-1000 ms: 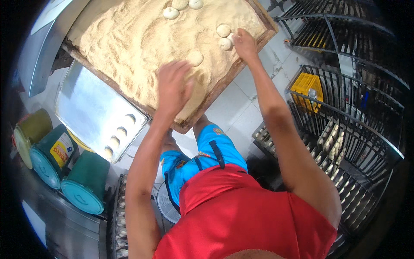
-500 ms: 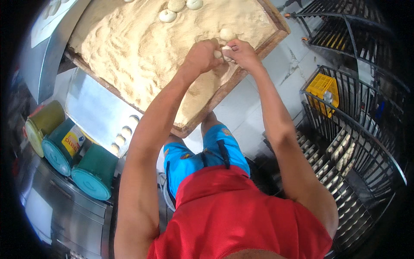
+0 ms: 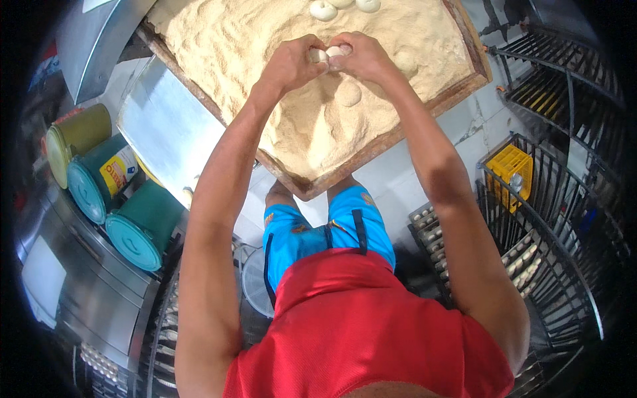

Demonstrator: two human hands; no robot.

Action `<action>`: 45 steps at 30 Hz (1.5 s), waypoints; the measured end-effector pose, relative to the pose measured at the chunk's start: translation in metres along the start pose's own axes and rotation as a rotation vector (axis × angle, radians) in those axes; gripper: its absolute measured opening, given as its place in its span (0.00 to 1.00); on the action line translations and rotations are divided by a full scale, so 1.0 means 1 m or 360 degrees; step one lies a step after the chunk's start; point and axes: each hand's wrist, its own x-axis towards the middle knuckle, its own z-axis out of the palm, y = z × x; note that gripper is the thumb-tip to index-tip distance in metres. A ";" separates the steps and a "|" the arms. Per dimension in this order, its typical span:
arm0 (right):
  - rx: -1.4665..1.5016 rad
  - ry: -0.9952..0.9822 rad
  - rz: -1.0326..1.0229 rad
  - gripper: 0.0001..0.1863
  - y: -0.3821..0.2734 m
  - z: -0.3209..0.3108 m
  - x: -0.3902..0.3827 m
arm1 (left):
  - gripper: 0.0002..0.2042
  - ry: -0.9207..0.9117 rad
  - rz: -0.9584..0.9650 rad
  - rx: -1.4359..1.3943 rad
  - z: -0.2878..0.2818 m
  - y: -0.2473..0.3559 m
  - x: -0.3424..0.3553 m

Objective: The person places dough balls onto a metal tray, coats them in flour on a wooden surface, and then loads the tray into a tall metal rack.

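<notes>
Dough piece (image 3: 330, 53) pinched between fingers of left hand (image 3: 290, 63), right hand (image 3: 363, 58).

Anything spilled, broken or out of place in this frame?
Nothing stands out. Both hands, left hand and right hand, hold dough pieces over the crumb-filled wooden tray; the crumbs stay inside it.

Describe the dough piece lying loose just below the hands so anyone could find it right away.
Start at the big wooden tray filled with sandy crumbs. Both hands, the left hand and right hand, meet over its middle, pinching dough. Just below them lies the dough piece, alone and crumb-dusted, unlike the paler pieces at the tray's far edge.
</notes>
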 end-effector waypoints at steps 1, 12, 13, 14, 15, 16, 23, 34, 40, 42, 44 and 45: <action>0.0031 -0.0045 0.0064 0.25 -0.004 -0.002 -0.001 | 0.19 0.0004 -0.0020 -0.0015 -0.001 -0.001 -0.002; -0.0204 0.0489 -0.0158 0.20 -0.010 0.023 -0.013 | 0.26 0.0381 0.0118 0.0432 -0.039 -0.042 -0.068; -0.0333 0.0505 -0.0226 0.22 -0.008 0.033 -0.014 | 0.29 0.0415 0.0108 0.0354 -0.029 -0.043 -0.073; -0.0462 0.0522 -0.0294 0.24 -0.007 0.044 -0.018 | 0.30 0.0528 0.0168 0.0387 -0.019 -0.043 -0.077; -0.0591 0.0535 -0.0362 0.26 -0.009 0.055 -0.022 | 0.30 0.0638 0.0224 0.0419 -0.009 -0.044 -0.082; -0.0590 0.0501 -0.0368 0.27 -0.014 0.062 -0.027 | 0.30 0.0751 0.0282 0.0449 -0.001 -0.045 -0.086; -0.0577 0.0379 -0.0732 0.30 -0.029 0.100 -0.070 | 0.31 0.0544 0.0325 0.0615 0.035 -0.041 -0.116; -0.0407 0.0426 -0.0435 0.27 -0.014 0.032 -0.009 | 0.27 0.0709 0.0600 0.0881 -0.034 -0.081 -0.060; -0.0481 0.0739 -0.0330 0.26 0.014 0.004 -0.029 | 0.19 0.0708 0.0235 0.0494 -0.047 -0.082 -0.064; -0.0592 0.0879 -0.0250 0.25 0.043 -0.006 -0.044 | 0.19 0.0770 0.0130 0.0424 -0.039 -0.079 -0.077; -0.0735 0.0873 -0.0155 0.25 0.072 -0.012 -0.061 | 0.19 0.0816 0.0076 0.0371 -0.031 -0.073 -0.088; -0.0699 0.0841 -0.0127 0.26 0.072 -0.010 -0.065 | 0.19 0.0839 0.0060 0.0365 -0.027 -0.070 -0.094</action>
